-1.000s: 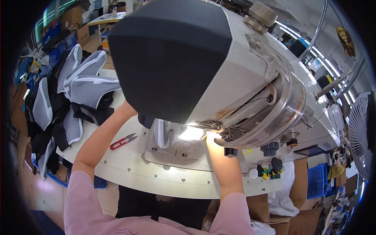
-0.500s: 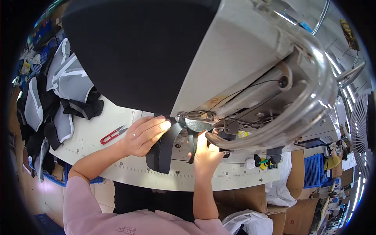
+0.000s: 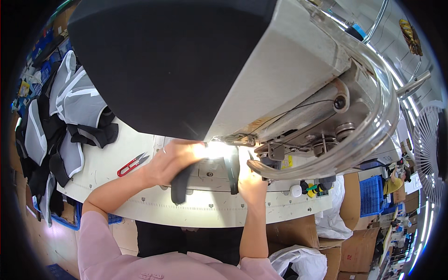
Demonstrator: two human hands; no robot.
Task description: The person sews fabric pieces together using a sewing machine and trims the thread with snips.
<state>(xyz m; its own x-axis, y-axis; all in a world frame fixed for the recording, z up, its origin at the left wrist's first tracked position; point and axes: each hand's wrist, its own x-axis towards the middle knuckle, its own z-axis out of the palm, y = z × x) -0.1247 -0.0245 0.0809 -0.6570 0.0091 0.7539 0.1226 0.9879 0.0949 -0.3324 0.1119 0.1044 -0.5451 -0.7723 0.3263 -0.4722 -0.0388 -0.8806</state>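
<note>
My left hand (image 3: 171, 161), blurred at the fingers, is closed on a black fabric piece (image 3: 181, 185) that hangs down over the table's near side. My right hand (image 3: 252, 184) is just right of the sewing machine's (image 3: 275, 79) needle area, its fingers closed on a narrow dark fabric strip (image 3: 233, 175). Bright lamp glare washes out the fingertips and the spot between the hands, so the needle and the fabric edges there cannot be made out. Red-handled thread snips (image 3: 127, 169) lie on the table left of my left hand.
A pile of grey and black fabric pieces (image 3: 81, 109) with white edging covers the table's left end. The machine's clear curved guard (image 3: 326, 170) overhangs my right hand. Small bobbins or caps (image 3: 311, 189) sit at the right. Cardboard boxes (image 3: 291, 233) stand below the table's right side.
My left hand has shifted slightly, and the black piece under it has swung left, apart from the strip at my right hand. My right hand has moved slightly right. Glare at the needle has grown.
</note>
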